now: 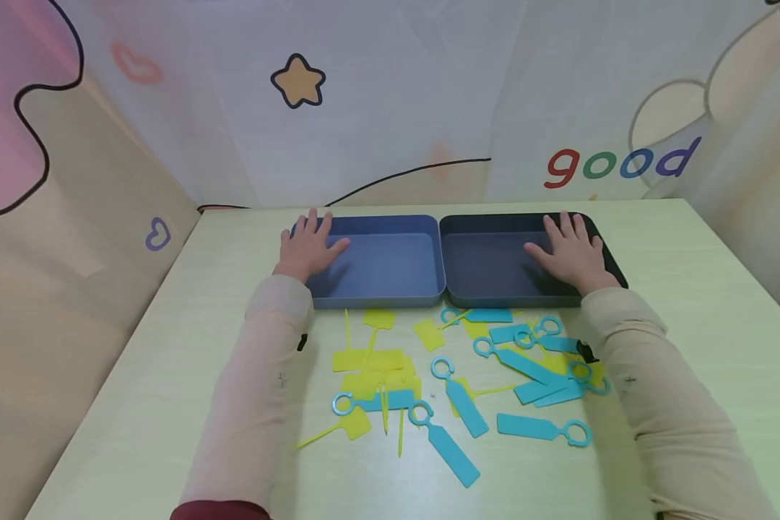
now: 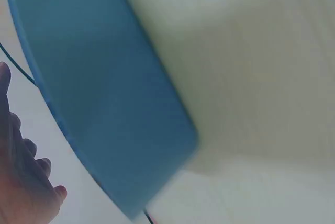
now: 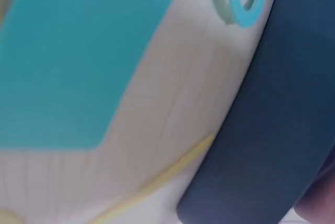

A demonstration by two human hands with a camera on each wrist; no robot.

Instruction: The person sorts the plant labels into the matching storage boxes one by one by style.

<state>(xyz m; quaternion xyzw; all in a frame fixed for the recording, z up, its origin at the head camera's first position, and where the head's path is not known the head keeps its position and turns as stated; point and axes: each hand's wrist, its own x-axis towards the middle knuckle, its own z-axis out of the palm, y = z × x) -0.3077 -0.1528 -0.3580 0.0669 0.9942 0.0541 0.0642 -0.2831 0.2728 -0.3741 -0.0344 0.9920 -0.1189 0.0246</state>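
Out went both arms, and there sat my left hand (image 1: 308, 249), fingers spread wide and gripping nothing, over the left end of the shallow, rectangular blue tray (image 1: 390, 263) at upper centre of the frame! Across to the right, my right hand (image 1: 573, 254) matched it, fingers fanned, palm down, holding nothing, over the right end of the shallow, rectangular near-black tray (image 1: 484, 263). Whether either hand pressed its rim, I couldn't tell. The two trays stood side by side, ends just about meeting. Below them, what a scatter: flat turquoise tags with round loops (image 1: 453, 456) crowded the right of centre, several overlapping, while flat yellow labels with thin pointed stems (image 1: 356, 424) bunched left of centre, more of them peeking from under the turquoise ones. All lay on the pale wood-grain table (image 1: 149, 404), with the patterned fabric backdrop (image 1: 396, 87) across the top.
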